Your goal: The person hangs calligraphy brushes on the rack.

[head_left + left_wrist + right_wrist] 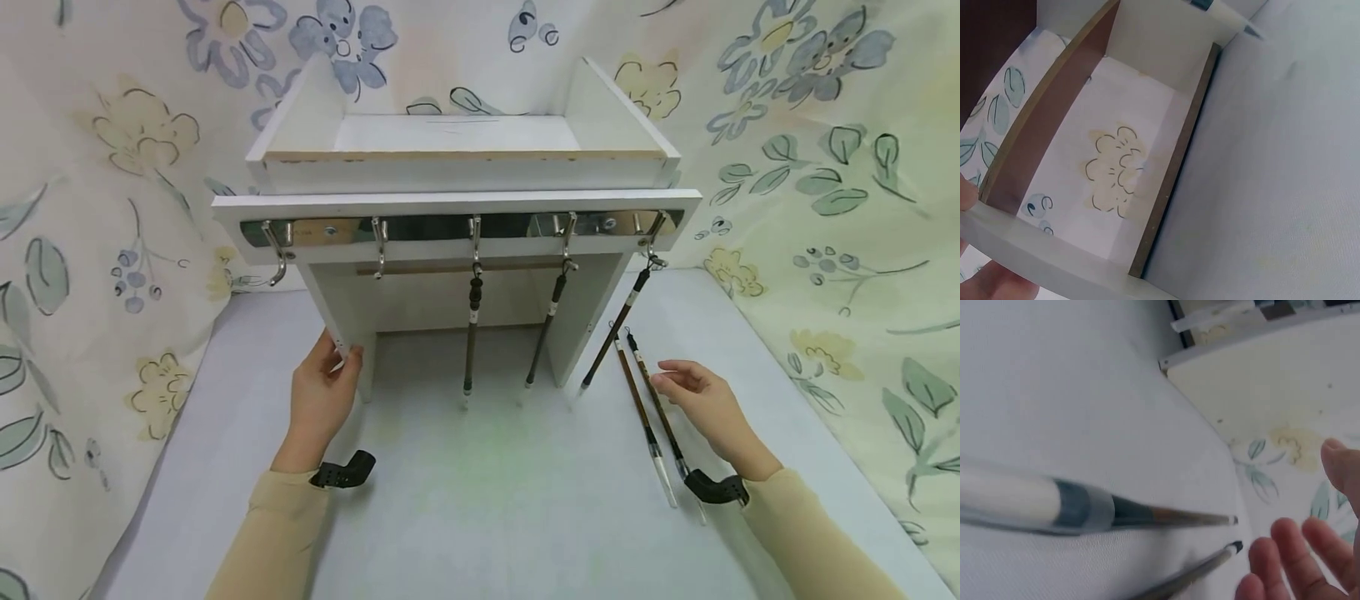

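Observation:
A small white shelf (457,202) stands on the table, with a row of metal hooks along its front. My left hand (322,396) grips the front edge of its left side panel (1060,265), thumb on one face and fingers on the other. Three writing brushes hang tips down: a middle one (471,333), another (546,329) to its right, and a slanting one (617,329) on the rightmost hook. Two more brushes, a left one (637,400) and a right one (1085,506), lie side by side on the table. Just right of them hovers my right hand (705,412), fingers loosely bent, holding nothing.
The two left hooks, the outermost (277,254) and its neighbour (379,246), carry no brush. A white cloth (480,517) covers the table. Floral fabric (840,233) hangs behind and at both sides. The shelf has an open tray-like top (457,133).

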`<state>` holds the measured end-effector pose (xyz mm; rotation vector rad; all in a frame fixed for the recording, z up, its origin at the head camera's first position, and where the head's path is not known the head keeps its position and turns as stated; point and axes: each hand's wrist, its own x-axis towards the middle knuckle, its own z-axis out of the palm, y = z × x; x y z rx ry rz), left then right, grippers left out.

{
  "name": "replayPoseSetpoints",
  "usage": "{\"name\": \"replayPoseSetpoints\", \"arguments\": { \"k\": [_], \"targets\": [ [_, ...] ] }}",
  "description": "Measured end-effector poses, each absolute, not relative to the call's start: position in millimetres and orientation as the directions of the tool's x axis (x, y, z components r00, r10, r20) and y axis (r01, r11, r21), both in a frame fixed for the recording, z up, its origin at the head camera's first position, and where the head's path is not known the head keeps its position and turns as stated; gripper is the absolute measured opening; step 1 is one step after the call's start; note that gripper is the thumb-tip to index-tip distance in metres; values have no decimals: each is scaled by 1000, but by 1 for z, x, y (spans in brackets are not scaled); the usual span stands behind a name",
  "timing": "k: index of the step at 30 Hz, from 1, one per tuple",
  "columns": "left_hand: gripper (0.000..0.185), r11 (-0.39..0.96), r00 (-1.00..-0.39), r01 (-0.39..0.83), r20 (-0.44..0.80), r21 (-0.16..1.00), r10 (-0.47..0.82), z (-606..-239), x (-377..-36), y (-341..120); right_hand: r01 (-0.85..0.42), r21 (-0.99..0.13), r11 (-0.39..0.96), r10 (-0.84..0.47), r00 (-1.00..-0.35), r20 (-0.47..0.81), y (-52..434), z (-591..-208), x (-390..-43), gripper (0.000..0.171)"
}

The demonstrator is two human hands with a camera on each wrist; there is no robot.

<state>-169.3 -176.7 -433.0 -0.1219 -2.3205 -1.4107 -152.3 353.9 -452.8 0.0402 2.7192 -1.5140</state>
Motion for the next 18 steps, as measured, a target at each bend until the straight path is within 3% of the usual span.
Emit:
{"name": "replayPoseSetpoints", "arguments": {
  "k": [10, 18],
  "targets": [
    [50, 481, -910, 287, 392, 828, -131, -431, -167, -177, 216, -848, 485, -23, -966, -259, 378, -472, -162, 69],
    [50, 470, -918, 272, 373, 840, -135, -431, -167, -176, 184, -887, 424, -58, -972, -229, 379, -477, -159, 68]
  ]
}}
